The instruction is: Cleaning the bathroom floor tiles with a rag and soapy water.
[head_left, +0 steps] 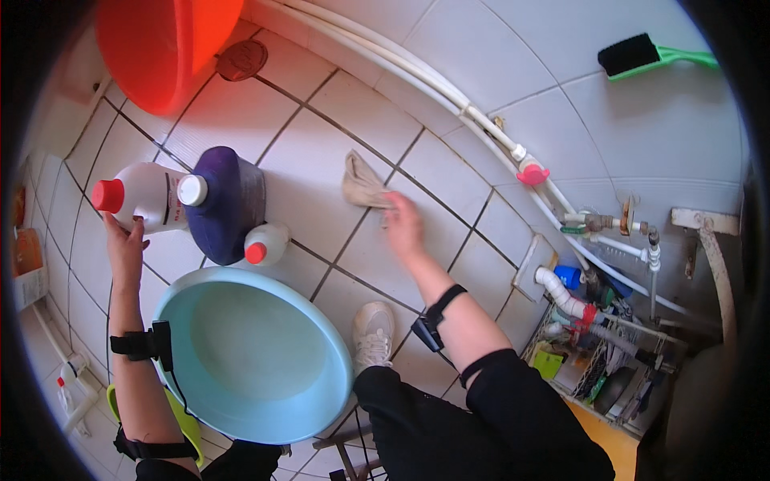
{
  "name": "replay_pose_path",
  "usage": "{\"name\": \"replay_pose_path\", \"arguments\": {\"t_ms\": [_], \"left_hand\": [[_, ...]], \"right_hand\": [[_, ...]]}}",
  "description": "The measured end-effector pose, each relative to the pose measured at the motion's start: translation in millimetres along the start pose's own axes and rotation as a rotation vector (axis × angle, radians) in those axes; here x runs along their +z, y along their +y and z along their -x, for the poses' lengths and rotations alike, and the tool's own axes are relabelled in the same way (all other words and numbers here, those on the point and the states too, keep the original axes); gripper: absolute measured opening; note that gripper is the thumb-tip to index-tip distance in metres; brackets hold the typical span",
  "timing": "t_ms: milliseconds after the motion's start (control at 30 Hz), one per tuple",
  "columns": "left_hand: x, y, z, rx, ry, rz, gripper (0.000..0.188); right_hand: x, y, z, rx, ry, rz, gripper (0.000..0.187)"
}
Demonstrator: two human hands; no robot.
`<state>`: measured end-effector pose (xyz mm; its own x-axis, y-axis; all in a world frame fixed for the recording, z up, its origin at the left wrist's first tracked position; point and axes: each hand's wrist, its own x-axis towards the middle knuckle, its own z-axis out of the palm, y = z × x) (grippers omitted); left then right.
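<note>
The right hand (403, 224), near the middle of the view, has its fingers drawn together on a beige cloth (363, 183), which bunches toward eleven o'clock from the hand; whether the cloth touches the tile floor (321, 148) I cannot tell. The left hand (124, 248), at nine o'clock, has thumb and fingers a little apart, reaching the white bottle (152, 180) just below its red cap; I cannot tell whether they grip it.

Between the white bottle and the cloth stands a dark purple jug (233, 204) with a white cap, hiding the bottle's right end. A small white bottle (277, 239), also red-capped, is just beside the jug at its four to five o'clock. The light blue basin (329, 385) spreads at half past seven, close below these containers, beside a pale shoe (373, 333) at six.

An orange-red tub (164, 48) lies toward half past ten, a green-handled brush (634, 58) at two, and a crowded wire basket (589, 369) at four.
</note>
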<state>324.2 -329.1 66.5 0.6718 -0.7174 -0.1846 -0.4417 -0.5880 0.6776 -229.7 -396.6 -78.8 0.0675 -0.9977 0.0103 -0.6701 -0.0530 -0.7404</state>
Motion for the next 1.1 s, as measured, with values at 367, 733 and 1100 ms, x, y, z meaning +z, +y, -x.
{"name": "replay_pose_path", "arguments": {"t_ms": [367, 733, 1100], "left_hand": [[28, -1, 58, 0.07, 0.291, 0.047, 0.063], [181, 176, 255, 0.63, -0.492, 0.323, 0.046], [334, 90, 304, 0.372, -0.921, -0.858, 0.071]], "right_hand": [[-161, 210, 31, 0.451, 0.192, 0.556, 0.064], [-157, 149, 78, -0.089, -0.144, 0.814, 0.034], [-149, 124, 90, -0.022, -0.237, 0.719, 0.024]]}}
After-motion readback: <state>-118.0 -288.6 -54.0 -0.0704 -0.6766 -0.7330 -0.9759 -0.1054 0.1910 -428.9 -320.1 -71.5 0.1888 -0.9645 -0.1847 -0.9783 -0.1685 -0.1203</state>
